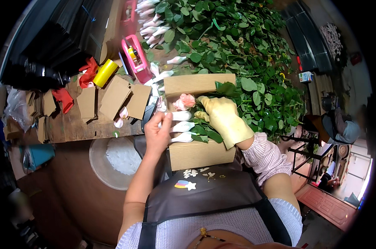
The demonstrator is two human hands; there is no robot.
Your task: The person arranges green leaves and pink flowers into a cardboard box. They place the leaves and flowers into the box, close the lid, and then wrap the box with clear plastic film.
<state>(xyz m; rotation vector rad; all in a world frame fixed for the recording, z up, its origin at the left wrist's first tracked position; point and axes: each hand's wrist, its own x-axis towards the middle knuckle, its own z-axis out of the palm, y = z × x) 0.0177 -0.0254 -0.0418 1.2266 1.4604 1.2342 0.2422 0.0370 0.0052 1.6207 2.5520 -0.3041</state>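
A sheet of tan corrugated cardboard (201, 156) lies in front of me, its far flap raised. Across it rest several rose heads in white foam-net sleeves (183, 126), with their leafy stems pointing right. One pink rose (184, 102) has its petals uncovered. My left hand (157, 132) is bare, its thumb and fingers closed at the tip of the nearest sleeved rose (180, 116). My right hand (223, 118), in a pale yellow glove, curls over the stems and leaves just right of the pink rose. The glove hides most of what it grips.
A heap of leafy rose stems (246, 54) covers the table's right side. At left are a pink tape dispenser (141, 68), yellow tape roll (105, 73), cardboard pieces (115, 97) and red scraps (63, 99). Below the edge stands a round tub (97, 166) with white contents.
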